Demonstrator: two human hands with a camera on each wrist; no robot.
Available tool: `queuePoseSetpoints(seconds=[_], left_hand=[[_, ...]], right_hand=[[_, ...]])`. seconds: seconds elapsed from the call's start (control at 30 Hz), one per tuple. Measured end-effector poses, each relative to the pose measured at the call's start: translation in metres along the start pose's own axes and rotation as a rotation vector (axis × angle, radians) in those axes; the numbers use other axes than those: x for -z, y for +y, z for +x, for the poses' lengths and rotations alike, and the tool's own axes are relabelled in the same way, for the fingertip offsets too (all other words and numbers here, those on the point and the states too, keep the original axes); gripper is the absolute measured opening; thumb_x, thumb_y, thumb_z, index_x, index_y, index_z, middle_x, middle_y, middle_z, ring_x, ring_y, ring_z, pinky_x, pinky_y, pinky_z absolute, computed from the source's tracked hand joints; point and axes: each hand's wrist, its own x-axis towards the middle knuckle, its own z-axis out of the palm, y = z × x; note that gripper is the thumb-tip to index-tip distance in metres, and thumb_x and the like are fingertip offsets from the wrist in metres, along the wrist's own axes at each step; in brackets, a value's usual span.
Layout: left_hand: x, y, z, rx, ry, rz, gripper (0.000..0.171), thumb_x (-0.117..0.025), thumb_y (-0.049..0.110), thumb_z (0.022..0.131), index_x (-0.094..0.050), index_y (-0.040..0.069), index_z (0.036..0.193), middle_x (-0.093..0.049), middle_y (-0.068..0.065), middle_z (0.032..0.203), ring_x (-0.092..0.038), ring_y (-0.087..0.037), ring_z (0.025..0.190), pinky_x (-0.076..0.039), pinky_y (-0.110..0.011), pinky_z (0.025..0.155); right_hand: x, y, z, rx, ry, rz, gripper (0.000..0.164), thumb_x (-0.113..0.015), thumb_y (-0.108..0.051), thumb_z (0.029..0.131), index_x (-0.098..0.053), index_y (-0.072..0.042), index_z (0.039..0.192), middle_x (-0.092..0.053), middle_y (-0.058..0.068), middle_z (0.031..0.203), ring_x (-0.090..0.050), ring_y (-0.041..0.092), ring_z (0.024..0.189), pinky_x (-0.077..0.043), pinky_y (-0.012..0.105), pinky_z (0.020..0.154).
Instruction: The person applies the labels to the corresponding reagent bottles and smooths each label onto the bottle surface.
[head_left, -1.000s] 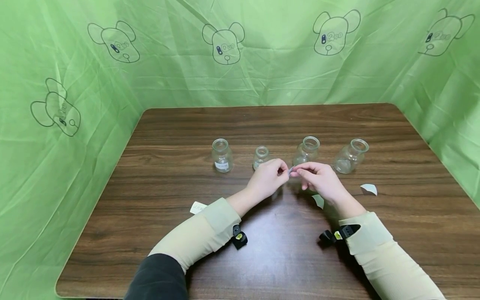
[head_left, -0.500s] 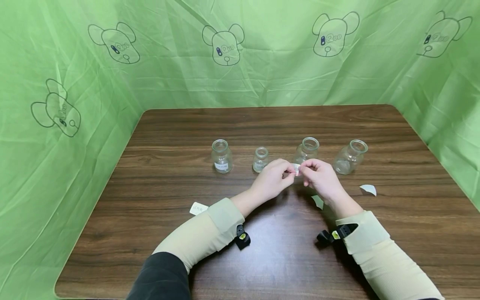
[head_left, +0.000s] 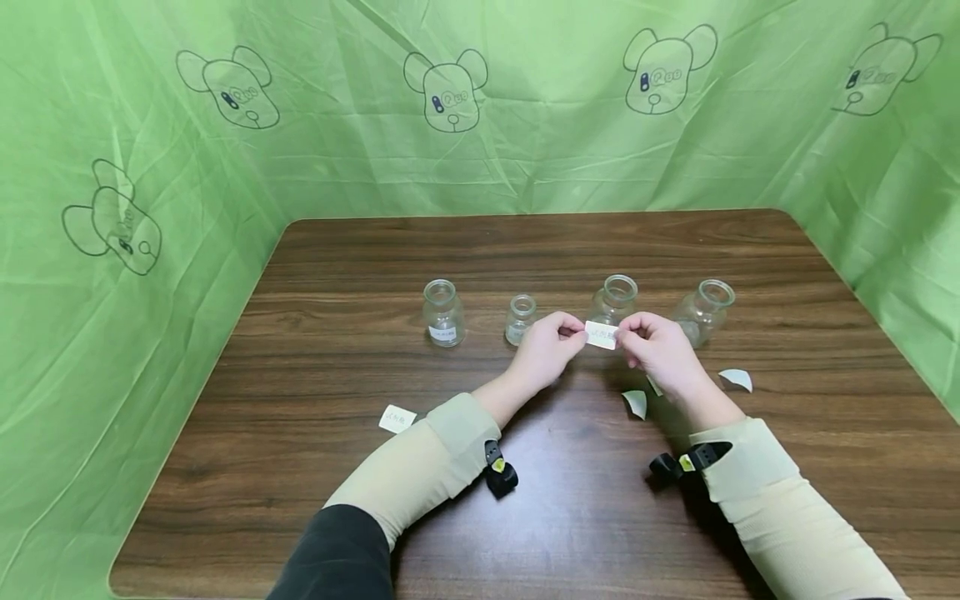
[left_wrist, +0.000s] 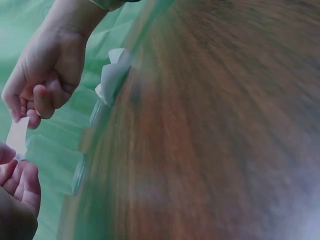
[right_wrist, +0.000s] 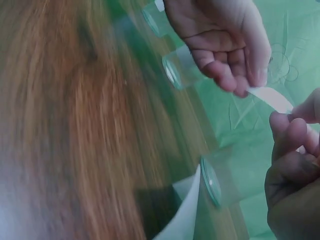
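1. Holding a white label [head_left: 601, 335] by its two ends, the person keeps it raised over the table [head_left: 315, 350], its written face toward the head camera.
2. Left hand [head_left: 551, 343]: thumb and forefinger pinch the label's left end. Right hand [head_left: 662, 354]: thumb and forefinger pinch the right end. The right wrist view shows the strip slightly bowed between them.
3. Position of the label: in the head view it overlaps the lower front of the third jar [head_left: 618, 297], counted from the left; whether it touches the glass cannot be told.
4. Neighbouring jars: the first jar [head_left: 444, 310] bears a label low on its front, the small jar [head_left: 521, 315] shows a pale patch, and the fourth jar [head_left: 705, 310] stands partly behind the right hand.
5. Loose pieces: another label [head_left: 397, 418] lies near the left sleeve [head_left: 427, 467]; a curled paper scrap [head_left: 636, 404] and a second scrap [head_left: 737, 380] lie near the right wrist.
6. Step in hand, as judged: lining up the label with the third jar. The next move seems to call for level ends, light contact at the middle, then smoothing outward without creases.
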Motion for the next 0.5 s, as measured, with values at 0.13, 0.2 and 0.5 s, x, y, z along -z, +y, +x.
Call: queuePoseSetpoints(seconds=[0.13,0.2,0.5], left_hand=[[-0.003,0.002,0.003,-0.034,0.004,0.045,0.006,-0.063,0.013,0.086,-0.065,0.008,0.089,-0.064,0.002,0.081,-0.056,-0.004,0.073,-0.044,-0.015,0.068],[-0.005,0.004,0.005,-0.05,0.003,0.084,0.005,-0.063,0.013,0.085,-0.064,0.009,0.088,-0.064,0.003,0.08,-0.056,-0.003,0.073,-0.044,-0.015,0.068],[-0.014,0.005,0.011,-0.074,-0.023,0.205,0.006,-0.063,0.015,0.084,-0.065,0.011,0.088,-0.063,0.007,0.077,-0.055,-0.002,0.07,-0.041,-0.013,0.065]], right_hand=[[0.006,0.003,0.001,0.008,0.007,-0.109,0.014,-0.058,-0.006,0.087,-0.055,0.007,0.09,-0.052,-0.002,0.062,-0.048,0.01,0.048,-0.038,0.023,0.045],[0.009,0.004,0.002,0.014,0.008,-0.163,0.016,-0.06,-0.009,0.087,-0.056,0.006,0.091,-0.052,-0.002,0.062,-0.049,0.011,0.049,-0.039,0.023,0.046],[0.014,0.017,0.002,0.132,0.049,-0.456,0.017,-0.065,-0.02,0.088,-0.058,-0.005,0.088,-0.058,0.003,0.07,-0.051,0.008,0.057,-0.042,0.023,0.054]])
